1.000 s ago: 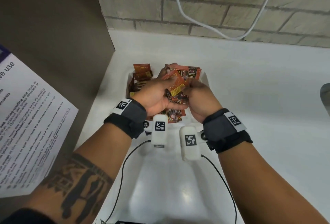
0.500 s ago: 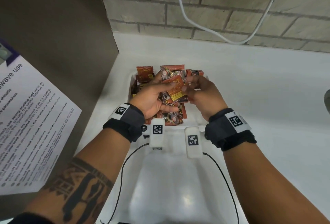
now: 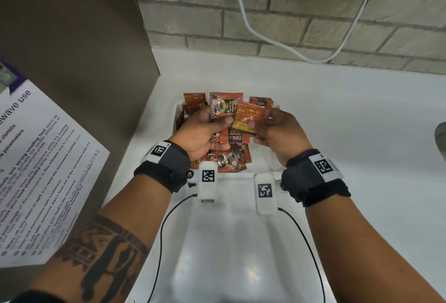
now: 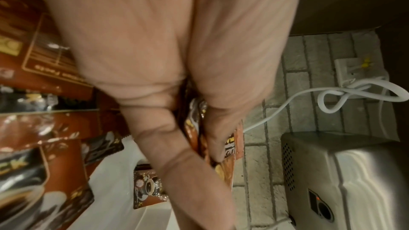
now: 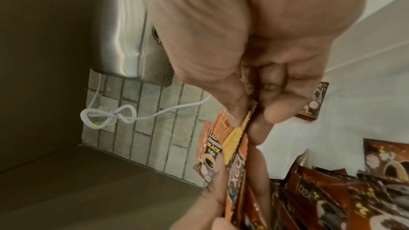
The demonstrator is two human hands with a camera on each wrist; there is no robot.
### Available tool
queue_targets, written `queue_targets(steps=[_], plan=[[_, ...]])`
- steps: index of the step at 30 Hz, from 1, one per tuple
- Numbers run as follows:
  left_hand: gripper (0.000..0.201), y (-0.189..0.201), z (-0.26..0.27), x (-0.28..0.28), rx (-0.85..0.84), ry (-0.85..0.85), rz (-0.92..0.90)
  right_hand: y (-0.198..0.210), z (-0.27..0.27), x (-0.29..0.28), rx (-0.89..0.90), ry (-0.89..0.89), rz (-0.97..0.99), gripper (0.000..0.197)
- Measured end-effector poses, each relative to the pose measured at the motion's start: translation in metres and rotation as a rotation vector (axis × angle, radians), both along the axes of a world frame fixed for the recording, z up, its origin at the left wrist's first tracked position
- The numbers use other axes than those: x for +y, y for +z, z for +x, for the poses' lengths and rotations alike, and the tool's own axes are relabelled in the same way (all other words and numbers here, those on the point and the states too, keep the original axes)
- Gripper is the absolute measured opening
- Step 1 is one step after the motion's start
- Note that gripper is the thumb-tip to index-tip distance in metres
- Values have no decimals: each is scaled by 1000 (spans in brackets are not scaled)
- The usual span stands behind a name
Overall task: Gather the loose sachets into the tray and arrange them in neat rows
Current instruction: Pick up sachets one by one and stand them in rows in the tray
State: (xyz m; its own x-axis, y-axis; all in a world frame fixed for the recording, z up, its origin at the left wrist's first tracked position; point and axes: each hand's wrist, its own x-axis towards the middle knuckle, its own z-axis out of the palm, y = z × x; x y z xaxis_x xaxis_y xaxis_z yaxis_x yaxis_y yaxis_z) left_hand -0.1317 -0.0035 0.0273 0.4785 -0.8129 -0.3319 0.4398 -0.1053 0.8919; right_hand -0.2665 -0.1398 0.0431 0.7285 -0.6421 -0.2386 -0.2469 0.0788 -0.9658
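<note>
1. Above the white tray [image 3: 177, 109], at the back left corner of a white counter [image 3: 337, 133]: left hand [image 3: 200, 131] and right hand [image 3: 277, 131], close together, palms turned inward.
2. Left hand: thumb and fingers curled round a black-coffee sachet [image 3: 223, 107], held upright, printed face toward the camera; in the left wrist view, thumb and fingers [image 4: 212, 128] pressed on foil edges, more than one sachet possibly in the grasp, count unclear.
3. Right hand: thumb and fingertips pinching an orange sachet [image 3: 247, 115], back side showing, tilted and overlapping the right edge of the black-coffee sachet; same pinch visible in the right wrist view at the yellow-marked edge [image 5: 234, 134].
4. Inside the tray, below and between the hands: loose pile of sachets [image 3: 231, 158], overlapping at mixed angles, some face up, some upside down; further sachets standing against the far wall [image 3: 194, 98], not in even rows.
5. Surroundings: brick wall [image 3: 289, 13] with a white cable [image 3: 265, 37]; printed notice [image 3: 36, 170] at left; steel appliance [image 4: 354, 172] mounted on the wall.
</note>
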Motion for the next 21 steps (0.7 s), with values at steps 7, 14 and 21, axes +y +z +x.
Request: queue_targets(steps=[7,14,21], plan=[[39,-2,5,-2,59,102,29,0,-1,-3,-71,-147,-381,24],[44,0,5,-2,30,41,-1,-12,-3,5,4,-48,-515,32],[39,0,3,-3,-90,98,8,-4,-3,6,-40,-90,-115,23]])
